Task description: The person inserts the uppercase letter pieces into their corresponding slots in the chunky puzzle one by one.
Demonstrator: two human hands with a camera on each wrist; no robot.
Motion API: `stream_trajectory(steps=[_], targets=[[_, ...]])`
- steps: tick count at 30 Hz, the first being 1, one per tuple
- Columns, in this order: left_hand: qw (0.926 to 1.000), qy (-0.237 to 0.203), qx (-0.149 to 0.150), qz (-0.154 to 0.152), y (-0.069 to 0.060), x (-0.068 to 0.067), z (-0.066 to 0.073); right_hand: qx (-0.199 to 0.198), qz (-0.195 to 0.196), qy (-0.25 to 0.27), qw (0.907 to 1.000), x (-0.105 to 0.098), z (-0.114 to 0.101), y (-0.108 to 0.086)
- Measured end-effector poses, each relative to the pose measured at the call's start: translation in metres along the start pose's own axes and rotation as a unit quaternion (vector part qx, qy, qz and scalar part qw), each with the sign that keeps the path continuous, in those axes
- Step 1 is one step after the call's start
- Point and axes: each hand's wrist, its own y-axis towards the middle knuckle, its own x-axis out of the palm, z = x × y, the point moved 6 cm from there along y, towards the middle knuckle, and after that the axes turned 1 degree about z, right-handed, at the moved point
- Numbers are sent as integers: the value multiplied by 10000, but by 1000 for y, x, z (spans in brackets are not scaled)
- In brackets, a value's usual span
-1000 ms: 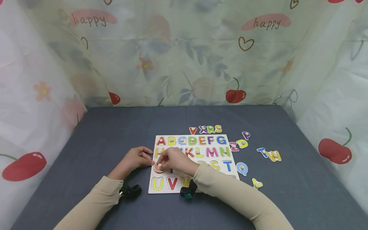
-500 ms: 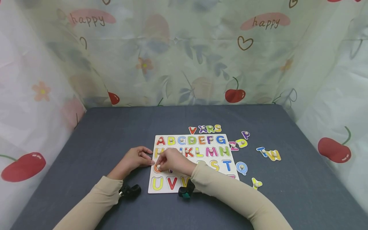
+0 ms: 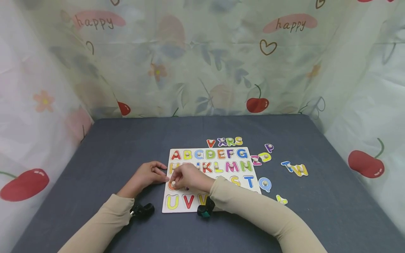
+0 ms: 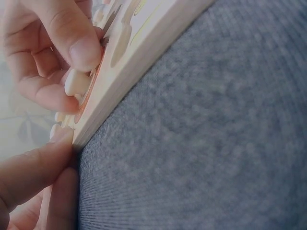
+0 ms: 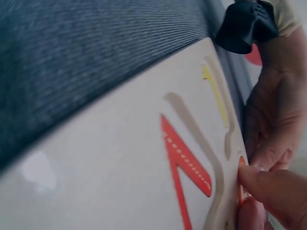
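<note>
A white alphabet puzzle board [image 3: 178,211] lies on the dark table. My right hand [image 3: 193,177] reaches across it and pinches the knob of the orange round letter O piece [image 3: 171,188], which sits at its slot at the left of the third row. In the left wrist view, the piece's pale knob [image 4: 76,82] shows between the right thumb and fingers, and the orange face looks level with the board. My left hand [image 3: 148,175] holds the board's left edge, thumb on top and fingers along the side. My right hand hides part of the second and third rows.
Loose knobbed letters lie beyond the board: V [image 3: 211,143], X [image 3: 222,141], R [image 3: 230,141] and S [image 3: 238,141]. To the right are Z [image 3: 256,160], P [image 3: 269,148], Q [image 3: 264,184], Y [image 3: 281,199], T [image 3: 287,166] and W [image 3: 300,170]. Patterned curtains surround the table.
The O piece looked slightly raised a second ago and now sits lower in its slot under my right hand. My left hand has stayed at the board's edge.
</note>
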Motion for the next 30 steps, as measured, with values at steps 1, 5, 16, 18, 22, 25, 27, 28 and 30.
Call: stream_trajectory(steps=[1, 5, 16, 18, 22, 25, 27, 28, 30], targets=[[10000, 5, 18, -16, 0, 0, 0, 0, -12, 39, 10000, 0, 0, -1], [10000, 15, 51, -11, 0, 2, -1, 36, -80, 261, 9996, -4, 4, -5], [9999, 98, -57, 46, -1, 2, -1, 213, 602, 741, 9952, -58, 24, -41], [9999, 95, -100, 73, -1, 2, -1, 151, 825, 814, 9931, -73, 31, -52], [9999, 57, -90, 49, -1, 1, -1, 232, 1301, 947, 9867, -104, 47, -75], [9999, 107, -67, 48, -1, 1, 0, 443, 1679, 944, 9803, -128, 63, -93], [9999, 132, -74, 64, -1, 0, 0, 559, 1929, 867, 9758, -146, 75, -104], [9999, 138, -74, 70, -1, 0, 0, 631, 2033, 834, 9735, -155, 81, -109], [9998, 111, -100, 92, -1, 0, -1, 730, 2213, 802, 9692, -172, 95, -118]])
